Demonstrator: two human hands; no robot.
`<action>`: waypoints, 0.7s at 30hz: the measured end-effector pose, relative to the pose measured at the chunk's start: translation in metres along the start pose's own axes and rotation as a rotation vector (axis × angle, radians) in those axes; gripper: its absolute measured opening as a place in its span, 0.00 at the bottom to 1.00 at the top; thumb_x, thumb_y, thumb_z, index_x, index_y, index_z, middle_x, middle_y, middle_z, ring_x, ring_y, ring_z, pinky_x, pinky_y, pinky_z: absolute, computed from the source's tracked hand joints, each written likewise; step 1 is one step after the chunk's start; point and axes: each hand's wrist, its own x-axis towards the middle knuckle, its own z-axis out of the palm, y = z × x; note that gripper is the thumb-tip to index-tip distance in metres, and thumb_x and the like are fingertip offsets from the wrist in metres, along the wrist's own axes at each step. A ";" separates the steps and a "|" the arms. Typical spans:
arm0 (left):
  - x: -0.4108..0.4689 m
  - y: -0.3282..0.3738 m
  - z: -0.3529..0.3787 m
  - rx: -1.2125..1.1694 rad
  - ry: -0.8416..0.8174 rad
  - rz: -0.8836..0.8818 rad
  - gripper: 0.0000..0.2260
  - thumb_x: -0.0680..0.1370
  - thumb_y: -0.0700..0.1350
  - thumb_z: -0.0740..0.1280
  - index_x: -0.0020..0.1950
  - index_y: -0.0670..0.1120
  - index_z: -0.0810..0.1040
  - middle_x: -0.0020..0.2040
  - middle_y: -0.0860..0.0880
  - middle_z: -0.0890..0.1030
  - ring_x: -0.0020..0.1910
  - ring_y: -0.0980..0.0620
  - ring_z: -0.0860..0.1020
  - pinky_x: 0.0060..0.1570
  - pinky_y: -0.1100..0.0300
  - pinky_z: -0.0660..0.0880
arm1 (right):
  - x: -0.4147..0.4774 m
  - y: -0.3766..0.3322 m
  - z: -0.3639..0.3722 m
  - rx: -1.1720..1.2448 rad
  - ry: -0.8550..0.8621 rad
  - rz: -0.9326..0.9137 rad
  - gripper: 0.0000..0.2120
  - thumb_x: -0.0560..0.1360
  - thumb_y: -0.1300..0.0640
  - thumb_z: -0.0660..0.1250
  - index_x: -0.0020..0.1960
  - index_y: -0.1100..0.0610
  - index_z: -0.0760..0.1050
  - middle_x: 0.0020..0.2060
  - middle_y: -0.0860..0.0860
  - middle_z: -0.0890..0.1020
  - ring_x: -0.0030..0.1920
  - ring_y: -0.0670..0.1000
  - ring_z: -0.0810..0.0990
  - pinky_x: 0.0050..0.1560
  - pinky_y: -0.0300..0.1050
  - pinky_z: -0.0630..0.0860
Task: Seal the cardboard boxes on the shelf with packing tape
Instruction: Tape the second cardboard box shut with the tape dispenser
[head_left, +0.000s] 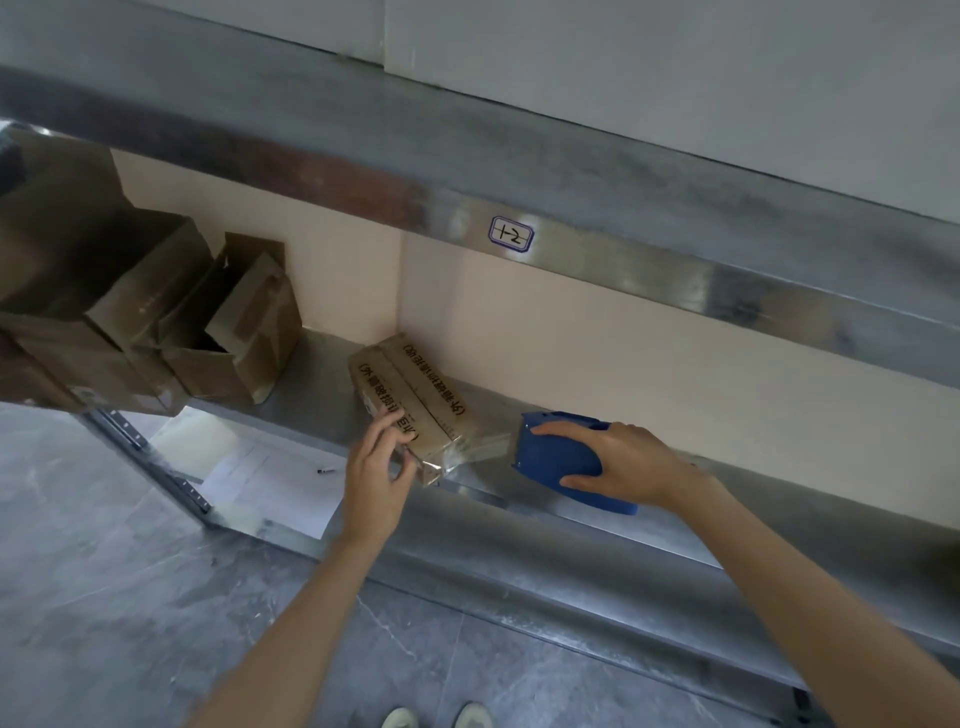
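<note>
While the left hand (376, 467) pinches the small cardboard box (410, 400), the right hand (621, 460) grips the blue tape dispenser (553, 457).

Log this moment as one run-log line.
left hand holds small printed cardboard box on metal shelf | right hand grips blue plastic tape dispenser | clear tape joins them

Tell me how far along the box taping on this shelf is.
Done: clear tape already covers the near end of the small printed cardboard box. In hand: the left hand holds that box while the right hand grips the blue plastic tape dispenser, its strip uncut. Left: the plain brown cardboard boxes farther left stand with flaps open.
</note>
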 end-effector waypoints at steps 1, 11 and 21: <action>0.001 0.001 0.002 -0.009 0.012 -0.018 0.05 0.74 0.32 0.70 0.47 0.40 0.79 0.66 0.45 0.76 0.67 0.50 0.72 0.63 0.51 0.69 | -0.001 0.000 0.000 0.002 -0.001 0.003 0.31 0.76 0.41 0.66 0.73 0.31 0.55 0.32 0.36 0.66 0.32 0.42 0.67 0.36 0.40 0.67; 0.001 0.001 0.011 -0.009 0.005 -0.043 0.10 0.72 0.32 0.73 0.50 0.40 0.77 0.68 0.42 0.75 0.73 0.45 0.67 0.68 0.48 0.68 | -0.004 0.000 0.004 0.005 -0.010 0.026 0.31 0.75 0.40 0.66 0.73 0.29 0.54 0.31 0.32 0.63 0.30 0.37 0.64 0.31 0.31 0.59; 0.011 -0.004 0.000 0.166 -0.052 0.005 0.13 0.69 0.33 0.75 0.51 0.39 0.80 0.57 0.44 0.81 0.64 0.42 0.77 0.55 0.48 0.76 | -0.002 -0.001 0.004 0.006 -0.024 0.031 0.32 0.76 0.40 0.65 0.73 0.29 0.52 0.35 0.36 0.69 0.33 0.43 0.68 0.35 0.39 0.66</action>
